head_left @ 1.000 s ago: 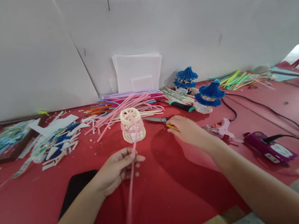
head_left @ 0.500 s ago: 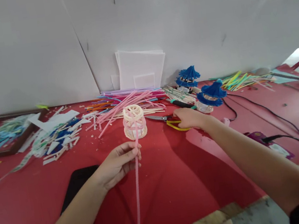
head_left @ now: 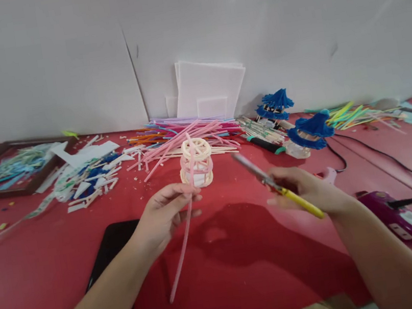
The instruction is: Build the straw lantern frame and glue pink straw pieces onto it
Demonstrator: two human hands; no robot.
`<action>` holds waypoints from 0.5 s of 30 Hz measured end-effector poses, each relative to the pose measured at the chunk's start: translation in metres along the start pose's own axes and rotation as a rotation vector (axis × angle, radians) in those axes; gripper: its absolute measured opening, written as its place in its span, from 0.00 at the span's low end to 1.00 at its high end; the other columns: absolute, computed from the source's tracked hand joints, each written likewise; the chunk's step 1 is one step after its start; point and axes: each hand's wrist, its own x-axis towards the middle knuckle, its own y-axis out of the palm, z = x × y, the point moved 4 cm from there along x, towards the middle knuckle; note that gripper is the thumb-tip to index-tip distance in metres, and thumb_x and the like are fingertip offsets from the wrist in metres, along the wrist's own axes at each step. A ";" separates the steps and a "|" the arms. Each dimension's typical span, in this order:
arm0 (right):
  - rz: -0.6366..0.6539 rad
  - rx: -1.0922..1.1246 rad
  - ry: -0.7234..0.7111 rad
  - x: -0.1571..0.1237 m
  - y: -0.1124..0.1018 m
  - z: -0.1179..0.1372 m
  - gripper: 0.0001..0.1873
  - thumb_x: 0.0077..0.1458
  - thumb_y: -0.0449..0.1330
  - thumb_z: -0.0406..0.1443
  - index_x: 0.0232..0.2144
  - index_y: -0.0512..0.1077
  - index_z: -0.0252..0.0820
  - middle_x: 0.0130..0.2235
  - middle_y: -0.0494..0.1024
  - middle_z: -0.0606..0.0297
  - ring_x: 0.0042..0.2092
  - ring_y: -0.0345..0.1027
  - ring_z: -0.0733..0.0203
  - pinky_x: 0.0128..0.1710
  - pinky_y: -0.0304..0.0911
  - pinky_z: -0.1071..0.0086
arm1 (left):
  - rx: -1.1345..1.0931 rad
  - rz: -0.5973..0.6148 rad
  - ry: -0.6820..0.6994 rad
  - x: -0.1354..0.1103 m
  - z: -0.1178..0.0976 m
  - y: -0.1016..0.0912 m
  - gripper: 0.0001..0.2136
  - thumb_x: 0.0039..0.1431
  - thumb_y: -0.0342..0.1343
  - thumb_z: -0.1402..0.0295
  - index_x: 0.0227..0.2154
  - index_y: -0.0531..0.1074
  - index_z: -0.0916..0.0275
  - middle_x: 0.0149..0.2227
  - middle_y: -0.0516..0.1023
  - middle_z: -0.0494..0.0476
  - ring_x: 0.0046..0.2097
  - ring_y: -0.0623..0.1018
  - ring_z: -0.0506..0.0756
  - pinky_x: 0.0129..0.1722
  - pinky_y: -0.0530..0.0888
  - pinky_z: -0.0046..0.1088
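My left hand [head_left: 170, 211] pinches a long pink pipe cleaner [head_left: 184, 248] between thumb and fingers; its lower end bends down toward me, its upper end rises in front of a small round cage-like model [head_left: 207, 170]. That model is cream and pink, standing upright on the red table just beyond the hand. In my right hand [head_left: 299, 187] are scissors [head_left: 298, 201] with yellow handles, raised above the table, blades pointing up and left. The hand and blades are slightly blurred.
Behind the model lies a heap of pink and coloured pipe cleaners [head_left: 173, 140]. Blue-roofed models [head_left: 311, 131] stand at right, near a green-black handled tool [head_left: 266, 144] and a purple power box [head_left: 401, 218]. Scraps [head_left: 89, 179], a brown frame [head_left: 14, 192] and a black phone-like slab [head_left: 115, 245] are left.
My right hand has lifted the scissors off the table and brought them nearer me. The pink pipe cleaner's lower end has swung left and bent. The view has shifted slightly.
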 end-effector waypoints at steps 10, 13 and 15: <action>0.088 -0.102 -0.030 0.004 0.031 -0.005 0.20 0.50 0.63 0.50 0.28 0.65 0.40 0.26 0.64 0.71 0.26 0.51 0.68 0.25 0.48 0.73 | 0.334 0.061 0.081 -0.002 0.000 -0.001 0.15 0.49 0.67 0.70 0.42 0.80 0.54 0.32 0.81 0.51 0.35 0.77 0.48 0.39 0.73 0.20; 0.128 -0.079 0.022 0.003 0.034 -0.009 0.20 0.47 0.65 0.49 0.29 0.68 0.39 0.25 0.64 0.72 0.25 0.51 0.69 0.24 0.47 0.74 | 0.364 0.046 0.120 -0.003 -0.003 0.000 0.14 0.49 0.67 0.68 0.41 0.80 0.54 0.37 0.80 0.51 0.35 0.76 0.48 0.37 0.74 0.20; 0.145 -0.084 0.038 0.002 0.035 -0.009 0.19 0.46 0.66 0.48 0.29 0.69 0.39 0.24 0.64 0.72 0.25 0.50 0.69 0.23 0.46 0.74 | 0.370 0.060 0.127 -0.004 -0.003 0.001 0.15 0.48 0.68 0.68 0.41 0.80 0.54 0.38 0.79 0.52 0.35 0.76 0.48 0.36 0.74 0.20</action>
